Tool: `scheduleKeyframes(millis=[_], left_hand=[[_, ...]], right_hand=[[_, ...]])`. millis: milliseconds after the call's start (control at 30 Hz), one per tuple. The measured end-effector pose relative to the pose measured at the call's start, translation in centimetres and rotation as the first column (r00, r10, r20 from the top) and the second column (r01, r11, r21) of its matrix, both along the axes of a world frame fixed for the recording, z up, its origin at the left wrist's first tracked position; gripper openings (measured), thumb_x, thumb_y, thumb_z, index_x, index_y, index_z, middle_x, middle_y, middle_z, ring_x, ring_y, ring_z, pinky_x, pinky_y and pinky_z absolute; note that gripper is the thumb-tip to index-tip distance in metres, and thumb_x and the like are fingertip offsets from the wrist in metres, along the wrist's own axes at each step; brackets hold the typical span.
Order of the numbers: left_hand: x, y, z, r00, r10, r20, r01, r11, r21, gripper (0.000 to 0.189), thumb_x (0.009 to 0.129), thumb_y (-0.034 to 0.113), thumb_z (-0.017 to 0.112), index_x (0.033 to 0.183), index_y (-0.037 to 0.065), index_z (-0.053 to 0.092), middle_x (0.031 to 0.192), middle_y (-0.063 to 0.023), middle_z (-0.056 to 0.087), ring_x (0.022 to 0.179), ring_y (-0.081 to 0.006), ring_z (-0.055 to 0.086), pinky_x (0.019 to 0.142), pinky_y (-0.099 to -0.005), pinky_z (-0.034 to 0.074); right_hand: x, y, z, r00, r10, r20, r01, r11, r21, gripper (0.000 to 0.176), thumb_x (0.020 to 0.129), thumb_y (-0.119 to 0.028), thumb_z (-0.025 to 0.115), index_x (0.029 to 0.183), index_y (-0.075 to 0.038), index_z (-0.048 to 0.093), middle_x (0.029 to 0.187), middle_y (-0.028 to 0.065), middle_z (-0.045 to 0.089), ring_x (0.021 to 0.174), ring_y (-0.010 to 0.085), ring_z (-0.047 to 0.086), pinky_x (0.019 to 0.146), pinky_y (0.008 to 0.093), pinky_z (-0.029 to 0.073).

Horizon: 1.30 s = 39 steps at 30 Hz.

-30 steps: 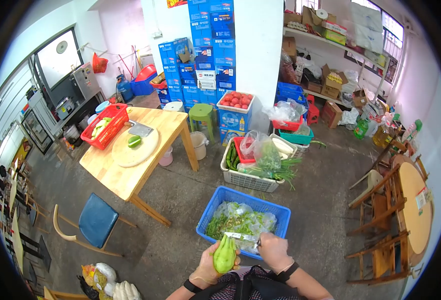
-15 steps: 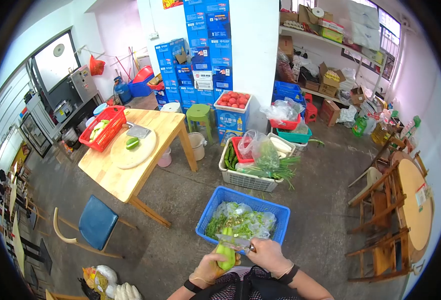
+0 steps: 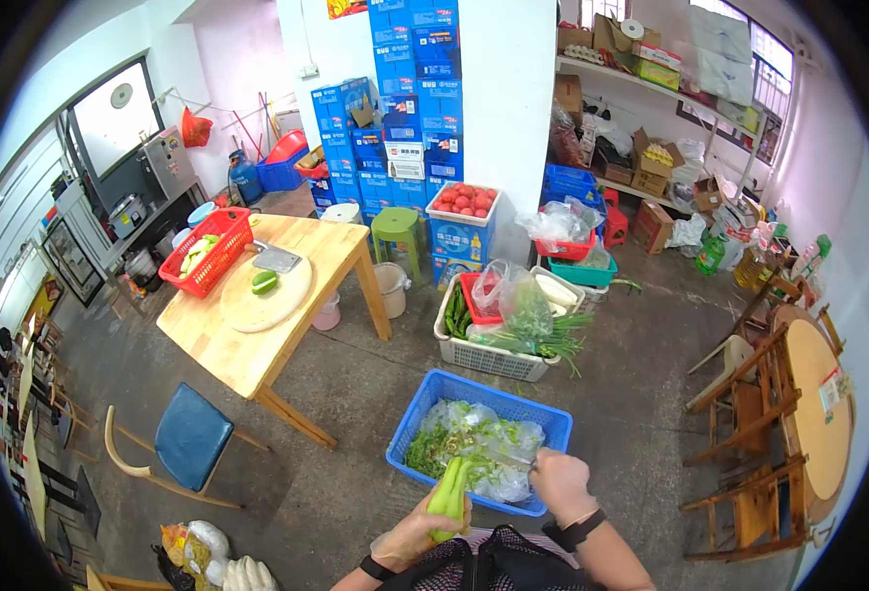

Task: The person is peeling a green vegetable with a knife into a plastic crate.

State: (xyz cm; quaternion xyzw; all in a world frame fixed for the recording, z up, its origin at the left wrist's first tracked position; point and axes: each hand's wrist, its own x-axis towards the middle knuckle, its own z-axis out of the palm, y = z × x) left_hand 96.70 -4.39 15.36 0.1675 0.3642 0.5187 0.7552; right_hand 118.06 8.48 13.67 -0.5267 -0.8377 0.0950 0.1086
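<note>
Snugly curled fingers [image 3: 549, 474], gourd [image 3: 448, 502] left, knife [image 3: 508, 458] right

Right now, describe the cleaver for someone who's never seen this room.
Find the pale wooden table at left. On it, beside the red basket, is a round board; the cleaver lies at its far edge. It's the broad, flat metal blade, unlike the rounded green vegetable nearby.

Grey concrete floor [image 3: 346, 394] open between blue perforated plastic basket [image 3: 498, 391] and pale wooden table [image 3: 326, 236]; blue-seated wooden chair [image 3: 193, 435] obstructs farther left. Light-grey plastic crate [image 3: 493, 361] bars way beyond basket, narrow gap between. Wider passage right, up to brown wooden chairs [image 3: 754, 433].
</note>
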Motion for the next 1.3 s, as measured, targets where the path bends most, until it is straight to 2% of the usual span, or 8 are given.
scheduleKeyframes(millis=[100,167,300,533,667,867,1100,1300], left_hand=[[-0.2,0.1,-0.1,1.0,-0.02,0.017,0.02,0.999,0.044,0.062,0.075,0.003,0.065,0.132,0.006,0.041,0.101,-0.0081,0.055,0.087,-0.0226,0.057,0.081,-0.0357,0.047],[0.0,0.5,-0.1,1.0,-0.027,0.015,0.026,0.997,0.077,0.062,0.076,0.003,0.065,0.133,0.007,0.04,0.102,-0.0083,0.055,0.088,-0.0224,0.057,0.081,-0.0357,0.047],[0.7,1.2,-1.4,0.998,0.054,0.031,-0.054,0.998,-0.026,0.063,0.082,0.001,0.064,0.137,0.01,0.036,0.104,-0.0082,0.056,0.09,-0.0209,0.058,0.081,-0.0342,0.049],[0.7,1.4,-2.3,0.992,0.057,-0.111,-0.056,0.998,0.013,0.085,0.082,-0.001,0.066,0.151,0.012,0.018,0.108,-0.0076,0.054,0.093,-0.0172,0.057,0.08,-0.0313,0.049],[0.8,1.2,-2.1,0.984,0.061,-0.168,-0.065,0.998,-0.016,0.085,0.082,-0.001,0.065,0.151,0.012,0.018,0.108,-0.0078,0.054,0.092,-0.0171,0.057,0.079,-0.0316,0.049],[-0.1,0.7,-1.3,0.999,-0.002,-0.043,0.006,0.995,0.095,0.086,0.081,-0.002,0.065,0.151,0.013,0.02,0.106,-0.0073,0.054,0.093,-0.0164,0.056,0.077,-0.0318,0.049],[0.4,1.1,-2.0,0.956,0.025,-0.291,-0.005,0.998,0.069,0.087,0.077,-0.005,0.065,0.15,0.014,0.022,0.104,-0.0044,0.052,0.092,-0.0135,0.054,0.078,-0.0279,0.047],[0.1,0.9,-1.7,0.943,0.053,-0.329,-0.005,0.99,0.143,0.082,0.076,-0.007,0.064,0.148,0.011,0.028,0.102,-0.0025,0.051,0.092,-0.012,0.052,0.077,-0.0261,0.046]], right_hand=[[0.7,0.0,0.6,0.999,-0.03,0.016,0.031,0.998,-0.063,0.016,0.076,-0.022,0.062,0.074,-0.006,0.063,0.071,0.0153,0.067,0.066,0.0343,0.067,0.06,0.0453,0.053],[-0.4,-0.8,1.0,0.994,0.085,-0.063,-0.089,0.994,-0.06,0.018,0.077,-0.024,0.063,0.075,-0.006,0.063,0.07,0.0162,0.066,0.066,0.035,0.067,0.06,0.0461,0.053],[-2.8,-2.0,1.7,0.978,0.104,-0.179,-0.136,0.975,-0.178,0.02,0.078,-0.026,0.064,0.076,-0.006,0.062,0.066,0.0169,0.064,0.065,0.0361,0.066,0.06,0.0471,0.052],[-2.5,-0.8,0.0,0.996,0.042,-0.076,-0.054,0.987,-0.154,0.016,0.078,-0.023,0.063,0.078,-0.007,0.064,0.071,0.0178,0.066,0.068,0.0364,0.067,0.063,0.0473,0.053],[-1.9,-0.1,-0.6,0.998,0.032,-0.059,-0.043,0.979,-0.2,0.017,0.078,-0.023,0.062,0.079,-0.006,0.066,0.075,0.0181,0.068,0.073,0.0369,0.067,0.067,0.0486,0.053],[-0.3,1.4,-2.6,0.995,-0.094,-0.042,0.079,0.957,-0.279,0.02,0.079,-0.025,0.06,0.079,-0.007,0.069,0.076,0.0188,0.068,0.074,0.0372,0.067,0.069,0.049,0.053],[-3.4,-1.2,2.2,0.98,0.081,-0.179,-0.131,0.95,-0.282,0.022,0.081,-0.027,0.06,0.081,-0.007,0.067,0.075,0.0189,0.067,0.075,0.0374,0.067,0.068,0.0494,0.052],[-1.5,0.8,-1.2,0.993,-0.05,-0.106,0.011,0.94,-0.341,0.024,0.081,-0.027,0.058,0.084,-0.006,0.069,0.077,0.0195,0.067,0.075,0.0377,0.067,0.068,0.0489,0.053]])
